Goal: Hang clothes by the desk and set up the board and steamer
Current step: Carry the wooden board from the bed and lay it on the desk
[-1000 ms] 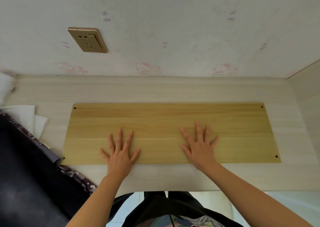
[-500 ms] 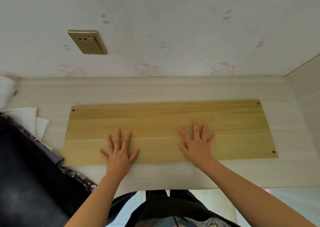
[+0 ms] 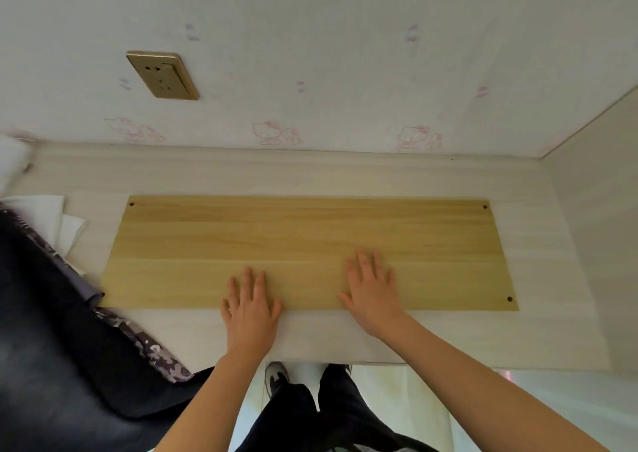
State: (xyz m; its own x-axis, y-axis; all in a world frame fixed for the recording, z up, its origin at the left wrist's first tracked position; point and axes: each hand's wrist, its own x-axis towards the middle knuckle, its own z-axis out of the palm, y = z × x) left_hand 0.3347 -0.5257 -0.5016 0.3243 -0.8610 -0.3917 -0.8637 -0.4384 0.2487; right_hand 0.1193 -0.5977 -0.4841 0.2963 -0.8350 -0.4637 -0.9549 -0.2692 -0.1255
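Head view. A long rectangular yellow-tan wooden board [image 3: 310, 230], with a small hole near each visible corner, lies flat on the pale wood-grain table [image 3: 552, 331], its long edges parallel to the wall. Both hands are released, with fingers straight: the left hand [image 3: 250, 305] lays its fingers over the board's near edge, palm above the table, while the right hand [image 3: 371, 287] lies flat on the board itself. At left, a dark garment with a patterned grey lining [image 3: 145, 341] drapes over the table, and its edge meets the board's near left corner. Beyond it lie folded white cloths [image 3: 41, 217]. A gold wall socket [image 3: 162, 75] sits above, on wallpaper with pink cartoon cats [image 3: 276, 132]. A pale side panel [image 3: 604, 244] closes the right end.
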